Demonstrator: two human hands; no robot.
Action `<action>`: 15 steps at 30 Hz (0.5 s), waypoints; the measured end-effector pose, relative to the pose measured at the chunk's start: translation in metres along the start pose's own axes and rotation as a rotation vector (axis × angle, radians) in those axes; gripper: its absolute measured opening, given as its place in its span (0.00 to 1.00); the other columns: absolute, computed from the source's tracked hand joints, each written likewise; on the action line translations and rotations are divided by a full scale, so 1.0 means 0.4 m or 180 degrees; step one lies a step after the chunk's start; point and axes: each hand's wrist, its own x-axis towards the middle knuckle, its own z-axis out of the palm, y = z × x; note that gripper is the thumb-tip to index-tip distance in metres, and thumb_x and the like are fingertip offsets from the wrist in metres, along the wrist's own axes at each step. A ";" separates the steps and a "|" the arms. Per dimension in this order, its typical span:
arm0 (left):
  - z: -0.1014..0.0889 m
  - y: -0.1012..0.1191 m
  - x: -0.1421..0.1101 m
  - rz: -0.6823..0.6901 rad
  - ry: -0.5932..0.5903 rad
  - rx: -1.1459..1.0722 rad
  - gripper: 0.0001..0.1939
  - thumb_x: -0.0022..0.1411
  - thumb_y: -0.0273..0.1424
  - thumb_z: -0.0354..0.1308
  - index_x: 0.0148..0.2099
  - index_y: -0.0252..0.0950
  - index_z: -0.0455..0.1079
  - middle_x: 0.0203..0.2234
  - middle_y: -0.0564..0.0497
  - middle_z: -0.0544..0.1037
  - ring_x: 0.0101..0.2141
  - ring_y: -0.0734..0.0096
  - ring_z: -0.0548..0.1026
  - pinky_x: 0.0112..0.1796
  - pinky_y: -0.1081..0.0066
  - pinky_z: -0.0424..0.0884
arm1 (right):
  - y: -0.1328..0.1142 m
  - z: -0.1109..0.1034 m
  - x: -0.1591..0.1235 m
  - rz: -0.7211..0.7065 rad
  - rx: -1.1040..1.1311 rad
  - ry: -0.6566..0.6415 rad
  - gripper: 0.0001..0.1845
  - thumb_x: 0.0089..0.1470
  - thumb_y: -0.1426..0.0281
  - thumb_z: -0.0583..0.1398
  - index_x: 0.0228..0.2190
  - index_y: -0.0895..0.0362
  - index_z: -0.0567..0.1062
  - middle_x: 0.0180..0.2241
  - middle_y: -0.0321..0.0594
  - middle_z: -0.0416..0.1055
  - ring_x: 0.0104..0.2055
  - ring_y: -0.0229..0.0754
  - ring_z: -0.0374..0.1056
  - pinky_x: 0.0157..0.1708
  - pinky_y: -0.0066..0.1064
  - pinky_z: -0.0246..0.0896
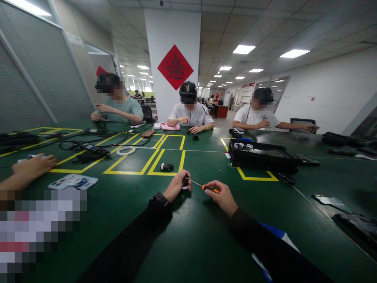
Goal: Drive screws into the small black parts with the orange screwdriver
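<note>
Two hands, frame centre: left hand (178,186) closed round a small black part (185,182); right hand (222,196) grips an orange-and-black screwdriver (203,187). Shaft slants up-left from the right hand towards the part; tip contact unclear. Black cylinder (167,166) lies on the table (203,232), up-left of the left hand, long axis near horizontal.

white pillar (173,27), red diamond sign (175,67) | tiled ceiling (219,23), lit panels (244,49) | right-hand white wall (324,86) | green table (203,243)
</note>
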 end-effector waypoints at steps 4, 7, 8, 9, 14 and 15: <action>0.005 0.008 -0.004 0.0058 0.0041 0.0282 0.13 0.54 0.40 0.51 0.34 0.35 0.60 0.19 0.56 0.67 0.18 0.79 0.68 0.23 0.76 0.65 | -0.009 -0.008 -0.005 -0.0318 -0.0502 0.0019 0.12 0.42 0.67 0.59 0.32 0.58 0.74 0.30 0.39 0.70 0.32 0.39 0.65 0.32 0.29 0.59; 0.008 0.008 -0.007 0.0186 0.0021 0.0555 0.13 0.51 0.39 0.55 0.34 0.35 0.60 0.19 0.58 0.66 0.18 0.80 0.67 0.23 0.77 0.64 | -0.017 -0.015 -0.011 -0.0429 -0.0988 -0.0112 0.10 0.45 0.65 0.57 0.30 0.56 0.74 0.28 0.39 0.71 0.30 0.39 0.65 0.32 0.29 0.57; 0.008 0.007 -0.008 0.0197 0.0034 0.0625 0.14 0.50 0.39 0.55 0.34 0.35 0.60 0.19 0.58 0.66 0.18 0.80 0.67 0.22 0.78 0.63 | -0.020 -0.017 -0.013 -0.0443 -0.1154 -0.0154 0.10 0.46 0.64 0.57 0.29 0.55 0.75 0.27 0.39 0.71 0.29 0.39 0.65 0.31 0.29 0.57; 0.007 0.005 -0.008 0.0192 0.0047 0.0673 0.14 0.50 0.39 0.55 0.34 0.35 0.60 0.18 0.58 0.66 0.17 0.80 0.67 0.22 0.78 0.63 | -0.021 -0.017 -0.014 -0.0452 -0.1289 -0.0198 0.10 0.48 0.63 0.55 0.28 0.55 0.75 0.26 0.39 0.71 0.28 0.39 0.64 0.30 0.28 0.56; 0.004 0.000 -0.008 0.0255 0.0032 0.0707 0.13 0.52 0.39 0.53 0.34 0.35 0.60 0.18 0.58 0.66 0.17 0.80 0.66 0.21 0.78 0.61 | -0.015 -0.014 -0.011 -0.0616 -0.1420 -0.0243 0.11 0.51 0.66 0.52 0.30 0.56 0.74 0.30 0.40 0.70 0.34 0.40 0.64 0.35 0.30 0.56; 0.004 0.001 -0.008 0.0276 0.0025 0.0716 0.13 0.52 0.39 0.54 0.34 0.35 0.60 0.18 0.58 0.66 0.17 0.80 0.66 0.21 0.78 0.61 | -0.011 -0.013 -0.009 -0.0642 -0.1360 -0.0217 0.10 0.50 0.67 0.54 0.31 0.56 0.74 0.31 0.40 0.70 0.35 0.40 0.63 0.36 0.31 0.56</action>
